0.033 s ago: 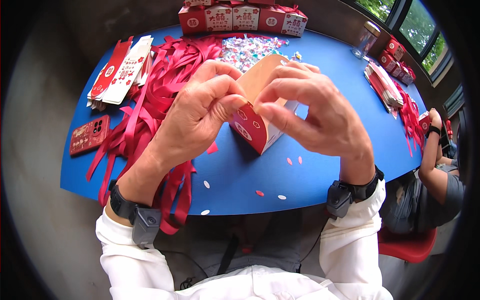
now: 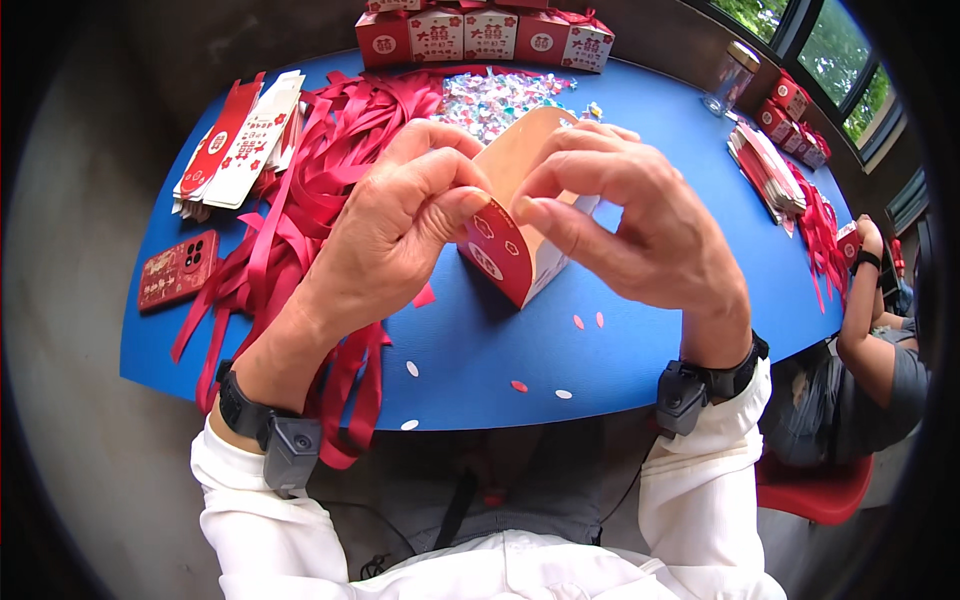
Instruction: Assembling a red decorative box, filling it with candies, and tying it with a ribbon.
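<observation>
Closest to me, my white sleeves and the dark wristbands frame both hands, which meet over the near half of the blue round table (image 2: 640,375). My left hand (image 2: 385,235) has its thumb and forefinger pressed together on the near upper edge of the small red-and-white folded cardboard gift box (image 2: 510,255). My right hand (image 2: 625,225) arches over the box from the other side, its fingers curled down and pinching the tan inner flap at the top. The box sits between the two hands, its base on the table, tilted so its open top leans away from me; its long axis runs from near-left to far-right. Both hands touch it, neither one nearer than the other.

Small red and white paper flecks (image 2: 517,385) lie on the bare tabletop just beneath the box. To my left a tangle of red satin ribbons (image 2: 310,190) spills over the table edge, with a red phone (image 2: 177,268) and a stack of flat red-and-white box blanks (image 2: 240,145) beyond it. Farther off lie a heap of wrapped sweets (image 2: 495,100) and a row of finished red-and-white boxes (image 2: 480,35). At far right another person's arm (image 2: 865,300) rests near more blanks.
</observation>
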The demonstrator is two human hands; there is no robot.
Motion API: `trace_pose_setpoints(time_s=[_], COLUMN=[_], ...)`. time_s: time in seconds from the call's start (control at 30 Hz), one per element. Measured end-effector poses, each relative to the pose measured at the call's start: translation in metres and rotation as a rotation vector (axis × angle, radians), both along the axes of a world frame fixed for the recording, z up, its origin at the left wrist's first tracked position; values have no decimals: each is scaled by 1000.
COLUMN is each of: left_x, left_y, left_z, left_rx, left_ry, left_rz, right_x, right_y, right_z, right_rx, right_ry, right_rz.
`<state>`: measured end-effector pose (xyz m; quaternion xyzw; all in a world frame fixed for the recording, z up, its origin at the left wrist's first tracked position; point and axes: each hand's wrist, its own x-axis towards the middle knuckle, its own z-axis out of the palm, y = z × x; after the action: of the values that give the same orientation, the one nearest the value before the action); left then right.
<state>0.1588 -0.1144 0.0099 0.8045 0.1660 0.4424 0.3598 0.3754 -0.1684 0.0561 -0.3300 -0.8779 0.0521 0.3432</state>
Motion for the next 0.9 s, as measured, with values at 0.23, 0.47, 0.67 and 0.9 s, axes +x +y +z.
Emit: trace_pose_setpoints(time_s=[0.23,0.47,0.67,0.9], left_x=[4,2,1,3], left_y=[-6,-3,0,-3], left_z=[5,0,-1,-3], left_rx=[73,-16,-12,-169], left_ry=[33,-42,-8,-88], left_rz=[65,35,44,9], right_x=[-4,-5,-7,-5], right_y=[-3,8,4,4], right_z=[-7,-19,-6,-4], right_rx=[27,-70,-332,-473], right_ry=[60,198,170,248], right_rz=[-66,-120,-181,-145])
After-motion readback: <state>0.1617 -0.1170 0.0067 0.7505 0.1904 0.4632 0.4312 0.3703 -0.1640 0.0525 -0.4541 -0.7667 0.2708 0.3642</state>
